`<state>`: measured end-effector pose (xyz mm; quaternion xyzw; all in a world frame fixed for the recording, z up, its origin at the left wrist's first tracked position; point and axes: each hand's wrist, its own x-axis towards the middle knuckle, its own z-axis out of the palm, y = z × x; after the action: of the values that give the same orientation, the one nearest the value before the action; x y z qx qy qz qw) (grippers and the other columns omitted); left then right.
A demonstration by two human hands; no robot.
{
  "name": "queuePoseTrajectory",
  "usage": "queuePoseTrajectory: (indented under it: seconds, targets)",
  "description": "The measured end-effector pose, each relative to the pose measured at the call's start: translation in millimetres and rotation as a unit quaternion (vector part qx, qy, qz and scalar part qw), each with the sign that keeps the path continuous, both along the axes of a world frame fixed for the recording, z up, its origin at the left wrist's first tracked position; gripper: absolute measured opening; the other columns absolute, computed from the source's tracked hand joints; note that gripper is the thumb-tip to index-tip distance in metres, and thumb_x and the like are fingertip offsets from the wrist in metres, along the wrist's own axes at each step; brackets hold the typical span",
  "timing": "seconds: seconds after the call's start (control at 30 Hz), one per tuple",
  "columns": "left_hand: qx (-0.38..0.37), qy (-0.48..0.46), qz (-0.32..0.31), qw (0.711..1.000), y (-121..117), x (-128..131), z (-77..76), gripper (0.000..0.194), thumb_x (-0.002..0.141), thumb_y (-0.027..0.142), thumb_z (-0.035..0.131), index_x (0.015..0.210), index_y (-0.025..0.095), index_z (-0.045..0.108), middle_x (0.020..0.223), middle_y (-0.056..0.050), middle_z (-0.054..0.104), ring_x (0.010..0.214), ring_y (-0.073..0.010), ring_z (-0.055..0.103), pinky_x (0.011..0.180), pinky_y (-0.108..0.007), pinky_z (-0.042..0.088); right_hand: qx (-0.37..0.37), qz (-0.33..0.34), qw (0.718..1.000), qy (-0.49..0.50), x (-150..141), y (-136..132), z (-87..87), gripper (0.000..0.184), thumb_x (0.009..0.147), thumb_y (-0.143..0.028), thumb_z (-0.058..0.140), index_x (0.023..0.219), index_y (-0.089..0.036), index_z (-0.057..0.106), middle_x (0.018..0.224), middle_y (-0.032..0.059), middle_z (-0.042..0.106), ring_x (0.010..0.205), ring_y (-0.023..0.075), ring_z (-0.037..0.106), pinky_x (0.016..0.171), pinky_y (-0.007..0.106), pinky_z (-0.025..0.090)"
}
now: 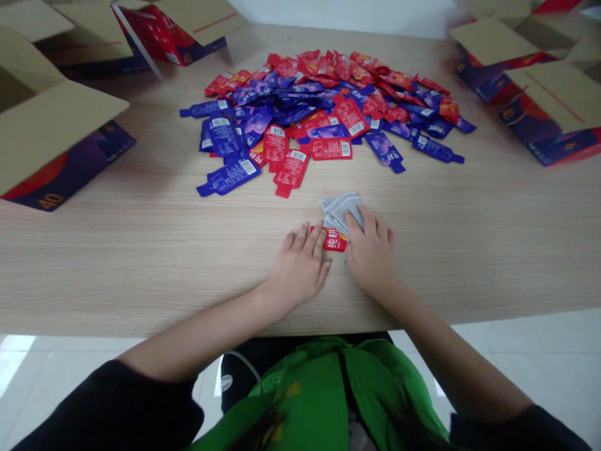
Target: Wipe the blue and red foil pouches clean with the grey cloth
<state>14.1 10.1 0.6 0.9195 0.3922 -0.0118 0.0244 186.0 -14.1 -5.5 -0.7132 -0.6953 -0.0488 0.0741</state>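
Note:
A red sachet (334,239) with white and orange print lies on the table near its front edge. Flat on its left end rest the outstretched fingers of my left hand (300,266), which hold it against the wood. My right hand (373,250) grips a folded light grey cloth (345,210) just at the sachet's upper right side. The cloth overlaps part of the sachet, and my right fingers hide the sachet's right end. Beyond both hands spreads a heap of red pouches (291,170) and blue pouches (230,176), many showing white barcode labels.
Open cardboard boxes with blue and red printed sides stand at the left, one near box (61,138) and others behind it. More open boxes (554,113) stand at the right. The wooden table (141,263) ends just in front of my body.

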Motion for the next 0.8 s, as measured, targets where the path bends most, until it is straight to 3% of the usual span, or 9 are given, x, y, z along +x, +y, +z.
queuePoseTrajectory:
  seconds: [0.2,0.3,0.43,0.5,0.6,0.7,0.8]
  targets:
    - [0.0,-0.007,-0.005,1.0,4,-3,-5.1,0.06,0.104,0.031,0.039,0.158,0.005,0.04,0.165,-0.014,0.035,0.15,-0.037,0.037,0.114,-0.049,0.039,-0.014,-0.067,0.998,0.001,37,-16,-5.0,0.055,0.095,-0.022,0.039,0.146,-0.011,0.054,0.155,0.0225,0.045,0.115,0.0388,0.052,0.092,0.055,0.045]
    - [0.003,-0.003,-0.002,1.0,3,-1,-6.2,0.058,0.105,0.031,0.04,0.157,0.005,0.04,0.165,-0.014,0.035,0.15,-0.0368,0.037,0.114,-0.049,0.04,0.004,-0.093,0.995,0.031,56,-15,2.4,0.053,0.094,-0.019,0.037,0.143,-0.008,0.055,0.147,0.0262,0.048,0.119,0.0384,0.052,0.094,0.056,0.046]
    - [0.009,0.004,0.018,1.0,0,6,-5.0,0.057,0.107,0.031,0.037,0.157,0.003,0.04,0.165,-0.016,0.035,0.15,-0.0394,0.038,0.114,-0.052,0.04,0.088,-0.046,0.992,0.079,30,3,19.8,0.059,0.092,-0.016,0.039,0.151,-0.01,0.045,0.148,0.0244,0.045,0.13,0.0353,0.046,0.102,0.054,0.042]
    - [0.011,0.003,0.018,1.0,0,8,-3.4,0.055,0.106,0.029,0.039,0.154,0.003,0.045,0.164,-0.018,0.037,0.149,-0.0408,0.039,0.113,-0.053,0.04,0.069,0.002,0.994,0.081,0,16,22.3,0.063,0.093,-0.015,0.04,0.155,-0.011,0.041,0.154,0.0224,0.042,0.131,0.0341,0.045,0.103,0.051,0.041]
    - [0.004,0.003,0.014,1.0,0,8,-1.7,0.049,0.104,0.027,0.045,0.146,0.004,0.056,0.157,-0.02,0.048,0.145,-0.0408,0.044,0.112,-0.052,0.041,-0.001,0.05,0.997,0.061,-30,30,14.7,0.056,0.095,-0.021,0.043,0.15,-0.02,0.052,0.156,0.0161,0.045,0.124,0.0331,0.048,0.099,0.05,0.04]
    - [0.014,-0.004,0.024,1.0,-1,8,-2.9,0.049,0.105,0.024,0.042,0.148,0.003,0.054,0.155,-0.019,0.051,0.145,-0.0383,0.045,0.112,-0.051,0.042,-0.018,0.065,0.997,0.029,-26,27,3.3,0.053,0.095,-0.024,0.045,0.147,-0.02,0.056,0.156,0.0163,0.046,0.125,0.0346,0.047,0.098,0.051,0.039]
    - [0.028,-0.006,0.023,0.999,-2,8,-5.5,0.051,0.106,0.022,0.036,0.152,0.004,0.048,0.158,-0.017,0.046,0.147,-0.0378,0.043,0.112,-0.052,0.042,0.004,0.019,1.0,0.012,2,10,-4.9,0.056,0.094,-0.023,0.044,0.149,-0.017,0.053,0.156,0.019,0.044,0.125,0.0366,0.047,0.098,0.053,0.04]
